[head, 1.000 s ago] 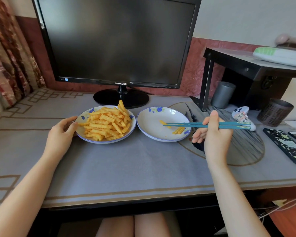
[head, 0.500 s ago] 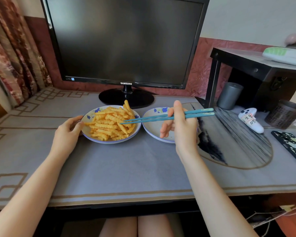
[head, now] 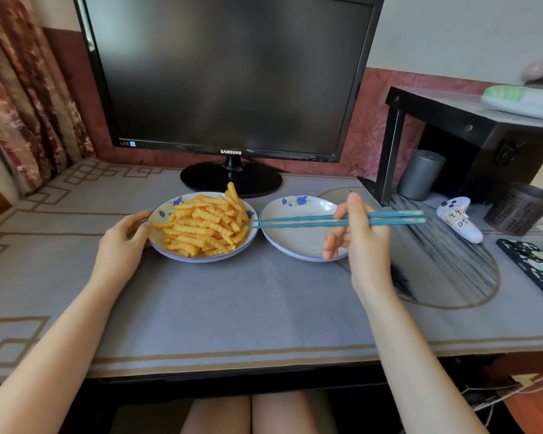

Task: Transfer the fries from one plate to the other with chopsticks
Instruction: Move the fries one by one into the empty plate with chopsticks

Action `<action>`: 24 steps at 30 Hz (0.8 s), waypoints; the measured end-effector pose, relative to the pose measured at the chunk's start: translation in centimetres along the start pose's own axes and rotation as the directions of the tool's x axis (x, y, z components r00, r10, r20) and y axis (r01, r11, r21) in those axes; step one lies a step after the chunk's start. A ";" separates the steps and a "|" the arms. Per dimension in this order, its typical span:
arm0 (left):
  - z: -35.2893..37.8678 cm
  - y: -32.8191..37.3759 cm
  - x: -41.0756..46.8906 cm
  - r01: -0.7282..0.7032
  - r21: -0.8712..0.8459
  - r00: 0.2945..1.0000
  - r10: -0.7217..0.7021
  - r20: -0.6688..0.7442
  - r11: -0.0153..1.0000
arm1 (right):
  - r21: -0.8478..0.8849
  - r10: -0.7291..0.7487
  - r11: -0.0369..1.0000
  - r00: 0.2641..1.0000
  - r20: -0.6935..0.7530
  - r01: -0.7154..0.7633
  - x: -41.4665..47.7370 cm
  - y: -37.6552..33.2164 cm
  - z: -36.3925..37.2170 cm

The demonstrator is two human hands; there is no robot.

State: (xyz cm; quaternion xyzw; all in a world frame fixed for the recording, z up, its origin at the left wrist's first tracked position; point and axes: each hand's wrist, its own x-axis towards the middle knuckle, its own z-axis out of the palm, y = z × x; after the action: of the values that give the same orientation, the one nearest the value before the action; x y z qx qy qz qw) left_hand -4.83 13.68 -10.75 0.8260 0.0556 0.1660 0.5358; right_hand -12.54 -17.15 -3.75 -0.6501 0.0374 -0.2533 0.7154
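A black flat-screen monitor (head: 226, 73) fills the upper centre. Below it, on grey patterned cloth (head: 232, 308), two white flower-printed plates sit side by side at mid-frame. The left hand (head: 123, 239) grips the left plate (head: 162, 211) by its rim. The right hand (head: 364, 245), above the right plate (head: 295, 239), pinches teal chopsticks (head: 295, 221). Their tips reach the crinkle-cut yellow fries (head: 207, 227) heaped on the left plate.

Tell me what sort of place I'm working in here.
Most likely a home computer desk rather than a kitchen: a Samsung monitor stands at its back, a white game controller lies to the right, and a patterned curtain hangs at the left.
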 end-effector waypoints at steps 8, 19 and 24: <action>0.1 0.0 0.0 0.008 -0.014 1.000 -0.009 -0.003 1.000 | -0.052 -0.043 0.998 0.984 -0.171 0.035 0.6 0.0 -5.7; 0.1 0.1 -0.1 0.006 -0.007 1.000 -0.006 0.003 1.000 | -0.178 -0.085 0.983 0.969 -0.233 0.043 1.7 -1.2 -10.0; 0.1 0.1 0.0 0.005 -0.011 1.000 -0.005 0.007 1.000 | -0.260 -0.088 0.965 0.970 -0.227 0.027 2.5 -1.8 -11.0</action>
State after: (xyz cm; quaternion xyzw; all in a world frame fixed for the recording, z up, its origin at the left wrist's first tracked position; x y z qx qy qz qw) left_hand -4.85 13.60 -10.74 0.8234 0.0549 0.1621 0.5410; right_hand -15.12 -28.30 -2.99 -0.7027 0.1356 -0.3428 0.6086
